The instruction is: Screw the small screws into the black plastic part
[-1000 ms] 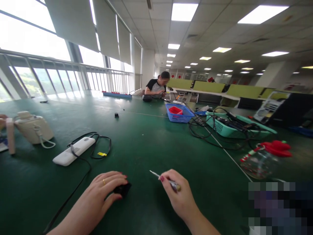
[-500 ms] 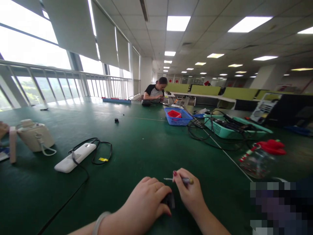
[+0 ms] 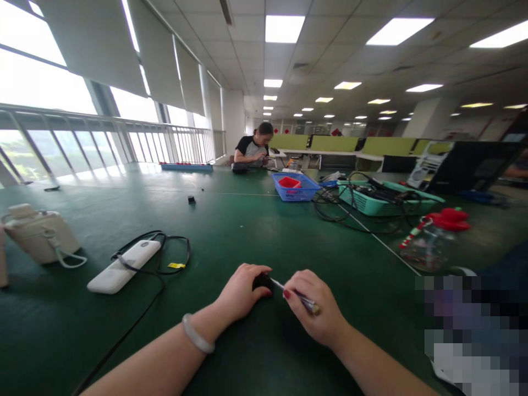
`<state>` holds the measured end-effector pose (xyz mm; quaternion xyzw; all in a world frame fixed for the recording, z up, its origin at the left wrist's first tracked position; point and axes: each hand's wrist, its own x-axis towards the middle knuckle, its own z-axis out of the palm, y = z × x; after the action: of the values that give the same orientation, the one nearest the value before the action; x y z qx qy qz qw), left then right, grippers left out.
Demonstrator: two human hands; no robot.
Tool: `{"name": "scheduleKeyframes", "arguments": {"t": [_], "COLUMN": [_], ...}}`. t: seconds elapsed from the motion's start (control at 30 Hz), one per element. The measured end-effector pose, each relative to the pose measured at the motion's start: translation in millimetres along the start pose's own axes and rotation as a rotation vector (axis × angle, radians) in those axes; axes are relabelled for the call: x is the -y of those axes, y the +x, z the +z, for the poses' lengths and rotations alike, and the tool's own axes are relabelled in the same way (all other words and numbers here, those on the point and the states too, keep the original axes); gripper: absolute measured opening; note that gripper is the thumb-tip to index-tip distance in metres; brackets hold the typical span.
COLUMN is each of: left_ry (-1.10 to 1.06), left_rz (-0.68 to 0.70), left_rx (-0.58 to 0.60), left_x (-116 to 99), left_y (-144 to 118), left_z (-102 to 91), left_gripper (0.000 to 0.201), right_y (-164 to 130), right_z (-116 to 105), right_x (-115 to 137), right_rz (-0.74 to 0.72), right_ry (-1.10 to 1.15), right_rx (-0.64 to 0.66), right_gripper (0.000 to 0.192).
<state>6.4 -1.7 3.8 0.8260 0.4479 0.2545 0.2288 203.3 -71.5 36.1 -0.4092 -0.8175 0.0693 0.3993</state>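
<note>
**Small black part pinned under a screwdriver on the green table**

The room was a long open office with bright windows along one side and ceiling panels overhead, and I was looking across a wide green table [image 3: 256,231]. Near its close edge my left hand [image 3: 241,291] was curled over a small black part [image 3: 262,281], fingers closed on it and pressing it to the felt. My right hand [image 3: 317,313] was closed in a pen grip around a thin screwdriver [image 3: 297,297], whose metal tip touched the top of the black part.

I judged the part to be light, hard and smooth, likely to skate on the surface unless held by its sides, as the left hand had it. The screwdriver looked stiff and slim, best held low on the handle for control.

To the left lay a white power strip [image 3: 124,265] with a black cord [image 3: 165,258], and beyond it a cream kettle [image 3: 39,234]. Farther off stood a blue basket [image 3: 297,188], a teal basket [image 3: 371,201] full of cables, and a clear jar with a red lid [image 3: 433,239]. Another person [image 3: 253,149] sat at the far end.
</note>
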Motion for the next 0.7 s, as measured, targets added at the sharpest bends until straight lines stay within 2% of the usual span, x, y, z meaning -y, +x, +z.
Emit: {"name": "scheduleKeyframes", "arguments": {"t": [0.43,0.7], "left_ry": [-0.001,0.028], "left_rz": [0.013,0.039], "left_rx": [-0.037,-0.048], "left_x": [-1.4,-5.5], "left_y": [-4.1,-7.2], "left_z": [2.8,3.4], "left_gripper": [0.035,0.032], "right_y": [-4.2,-2.4], "right_z": [3.6,2.3], "right_x": [5.7,8.6], "right_rz": [-0.255,-0.322], "right_ry": [-0.181,-0.168], "right_rx": [0.117,0.081], "right_gripper": [0.02,0.018]}}
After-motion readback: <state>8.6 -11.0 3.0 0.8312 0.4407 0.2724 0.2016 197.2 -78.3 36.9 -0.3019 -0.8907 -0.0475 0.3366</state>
